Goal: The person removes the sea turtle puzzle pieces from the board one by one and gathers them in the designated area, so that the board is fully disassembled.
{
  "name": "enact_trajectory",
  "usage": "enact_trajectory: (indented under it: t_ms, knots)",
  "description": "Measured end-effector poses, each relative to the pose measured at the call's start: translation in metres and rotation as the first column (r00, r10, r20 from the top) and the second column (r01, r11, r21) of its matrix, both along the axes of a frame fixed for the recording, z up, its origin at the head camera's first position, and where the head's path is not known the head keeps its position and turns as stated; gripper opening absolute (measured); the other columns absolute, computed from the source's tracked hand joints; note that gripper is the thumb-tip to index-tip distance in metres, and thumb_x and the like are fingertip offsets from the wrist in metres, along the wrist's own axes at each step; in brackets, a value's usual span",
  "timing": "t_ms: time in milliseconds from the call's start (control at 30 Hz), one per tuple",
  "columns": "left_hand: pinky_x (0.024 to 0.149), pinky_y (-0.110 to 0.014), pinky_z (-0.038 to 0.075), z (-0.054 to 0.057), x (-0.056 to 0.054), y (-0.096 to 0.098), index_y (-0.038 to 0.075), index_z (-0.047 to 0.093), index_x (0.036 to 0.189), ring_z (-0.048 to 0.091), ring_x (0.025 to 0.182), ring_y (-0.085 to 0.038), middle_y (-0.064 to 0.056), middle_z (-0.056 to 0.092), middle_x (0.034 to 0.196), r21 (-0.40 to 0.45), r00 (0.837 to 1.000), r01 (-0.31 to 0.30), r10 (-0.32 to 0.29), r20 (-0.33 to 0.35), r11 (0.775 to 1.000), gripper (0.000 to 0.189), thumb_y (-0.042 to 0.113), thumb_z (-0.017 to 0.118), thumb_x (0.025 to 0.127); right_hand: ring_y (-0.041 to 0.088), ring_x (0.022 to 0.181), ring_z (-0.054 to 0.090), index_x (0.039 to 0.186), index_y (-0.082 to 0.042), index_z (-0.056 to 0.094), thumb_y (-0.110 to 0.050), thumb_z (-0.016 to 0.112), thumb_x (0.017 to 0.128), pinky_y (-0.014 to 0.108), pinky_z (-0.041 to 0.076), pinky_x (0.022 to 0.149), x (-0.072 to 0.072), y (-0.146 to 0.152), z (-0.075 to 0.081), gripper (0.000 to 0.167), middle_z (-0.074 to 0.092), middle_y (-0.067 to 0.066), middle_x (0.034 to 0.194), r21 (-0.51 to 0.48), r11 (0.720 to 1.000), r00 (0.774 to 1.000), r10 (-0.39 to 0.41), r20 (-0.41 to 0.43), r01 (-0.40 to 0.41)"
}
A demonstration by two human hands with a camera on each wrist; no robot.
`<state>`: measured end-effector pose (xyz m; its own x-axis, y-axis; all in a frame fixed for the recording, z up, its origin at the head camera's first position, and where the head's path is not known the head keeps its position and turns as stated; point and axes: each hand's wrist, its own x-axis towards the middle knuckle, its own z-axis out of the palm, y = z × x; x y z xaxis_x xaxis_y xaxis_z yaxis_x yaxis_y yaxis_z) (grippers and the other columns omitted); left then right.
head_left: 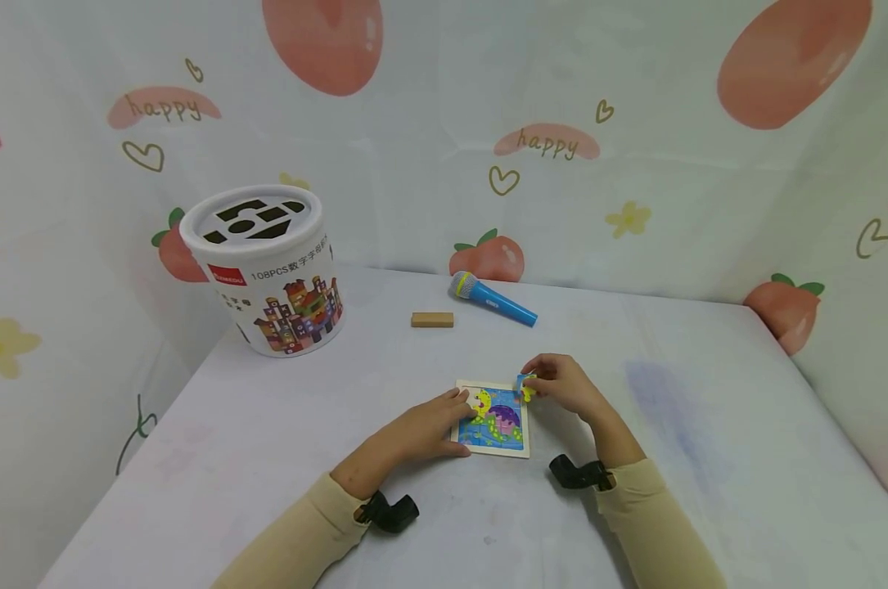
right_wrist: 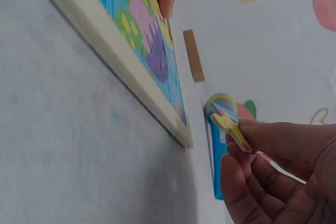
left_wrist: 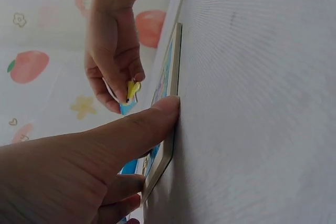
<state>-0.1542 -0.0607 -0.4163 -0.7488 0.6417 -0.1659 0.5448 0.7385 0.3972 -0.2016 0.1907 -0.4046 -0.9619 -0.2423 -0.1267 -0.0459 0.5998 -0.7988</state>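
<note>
A small square jigsaw puzzle (head_left: 506,451) with a pale wooden frame lies in front of the person, its picture yellow, purple, green and blue. The left hand (head_left: 427,427) grips its left side, thumb at the near corner and fingers over the left edge onto the picture. In the left wrist view the thumb (left_wrist: 152,124) presses the frame's side. Above the puzzle's far right corner, the right hand (head_left: 565,386) pinches a yellow and blue puzzle piece (right_wrist: 230,128) between thumb and fingers. The piece is raised off the board and tilted in the right wrist view.
Behind the puzzle are a brown wooden block (head_left: 432,320) and a blue toy microphone (head_left: 497,301) with a grey head. A large white bucket (head_left: 267,270) with printed blocks stands at the back left. A patterned cloth hangs behind the table.
</note>
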Motion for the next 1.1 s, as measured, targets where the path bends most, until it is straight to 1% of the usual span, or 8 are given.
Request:
enact_trajectory:
  t_ms: [200, 333, 467, 567, 733, 833, 1000, 1100]
  knots:
    - [0.112, -0.041, 0.03, 0.001, 0.0, 0.0, 0.012, 0.051, 0.132, 0.026, 0.142, -0.026, -0.012, 0.033, 0.15, 0.002, 1.0, 0.008, -0.008, -0.007, 1.0, 0.057, 0.038, 0.068, 0.083, 0.014, 0.071, 0.056, 0.105, 0.004, 0.061, -0.008, 0.06, 0.089, 0.027, 0.053, 0.066, 0.001, 0.009, -0.001, 0.02, 0.063, 0.013, 0.088, -0.013, 1.0, 1.0, -0.016, -0.005, 0.016]
    - [0.113, -0.041, 0.029, 0.002, 0.0, 0.0, 0.012, 0.051, 0.132, 0.025, 0.142, -0.026, -0.011, 0.033, 0.15, 0.004, 1.0, 0.009, -0.009, 0.0, 1.0, 0.057, 0.038, 0.067, 0.083, 0.014, 0.071, 0.056, 0.106, 0.006, 0.061, -0.007, 0.06, 0.089, 0.028, 0.054, 0.067, 0.003, 0.017, -0.001, 0.021, 0.064, 0.014, 0.089, -0.027, 0.999, 1.0, -0.027, -0.005, 0.027]
    - [0.113, -0.041, 0.029, 0.002, 0.001, -0.001, 0.012, 0.051, 0.131, 0.025, 0.142, -0.026, -0.011, 0.032, 0.151, 0.008, 1.0, 0.003, -0.003, 0.008, 1.0, 0.057, 0.037, 0.068, 0.083, 0.013, 0.071, 0.057, 0.105, 0.007, 0.061, -0.007, 0.06, 0.089, 0.028, 0.054, 0.067, 0.003, 0.025, -0.002, 0.022, 0.065, 0.013, 0.087, -0.034, 0.999, 0.999, -0.037, -0.009, 0.037]
    - [0.113, -0.041, 0.029, 0.002, 0.001, -0.001, 0.013, 0.051, 0.131, 0.024, 0.142, -0.025, -0.011, 0.032, 0.151, 0.01, 1.0, -0.001, 0.001, 0.011, 1.0, 0.056, 0.037, 0.067, 0.083, 0.013, 0.07, 0.056, 0.104, 0.007, 0.06, -0.007, 0.061, 0.088, 0.026, 0.053, 0.066, 0.003, 0.029, -0.002, 0.022, 0.063, 0.01, 0.083, -0.04, 0.998, 0.999, -0.048, 0.004, 0.048]
    - [0.113, -0.042, 0.028, 0.001, 0.0, -0.001, 0.013, 0.051, 0.132, 0.023, 0.143, -0.026, -0.011, 0.031, 0.151, 0.011, 1.0, 0.011, -0.011, 0.013, 1.0, 0.056, 0.038, 0.067, 0.084, 0.013, 0.066, 0.054, 0.102, 0.008, 0.061, -0.007, 0.061, 0.088, 0.024, 0.052, 0.063, 0.003, 0.035, -0.004, 0.022, 0.061, 0.007, 0.079, -0.039, 0.998, 0.999, -0.049, 0.019, 0.05]
    - [0.114, -0.042, 0.026, 0.001, -0.002, -0.001, 0.013, 0.051, 0.132, 0.022, 0.143, -0.026, -0.011, 0.031, 0.151, 0.018, 1.0, 0.013, -0.014, 0.025, 1.0, 0.055, 0.038, 0.066, 0.084, 0.014, 0.065, 0.054, 0.101, 0.008, 0.061, -0.008, 0.062, 0.087, 0.023, 0.051, 0.062, 0.002, 0.037, -0.005, 0.022, 0.06, 0.007, 0.078, -0.036, 0.998, 0.999, -0.048, 0.017, 0.049]
    - [0.114, -0.044, 0.026, -0.001, -0.004, -0.002, 0.015, 0.052, 0.132, 0.02, 0.143, -0.026, -0.01, 0.029, 0.152, 0.034, 0.998, 0.002, -0.004, 0.055, 0.999, 0.055, 0.037, 0.067, 0.084, 0.013, 0.065, 0.052, 0.1, 0.007, 0.062, -0.01, 0.064, 0.087, 0.023, 0.049, 0.059, 0.001, 0.037, -0.009, 0.022, 0.058, 0.004, 0.076, -0.021, 0.998, 0.997, -0.057, 0.044, 0.058]
    - [0.113, -0.045, 0.027, -0.001, -0.004, -0.003, 0.016, 0.052, 0.132, 0.02, 0.144, -0.026, -0.009, 0.029, 0.153, 0.038, 0.998, 0.001, -0.004, 0.061, 0.999, 0.055, 0.037, 0.067, 0.084, 0.013, 0.064, 0.051, 0.1, 0.006, 0.062, -0.011, 0.064, 0.087, 0.023, 0.048, 0.058, 0.001, 0.036, -0.012, 0.021, 0.058, 0.004, 0.076, -0.005, 0.997, 0.996, -0.071, 0.062, 0.071]
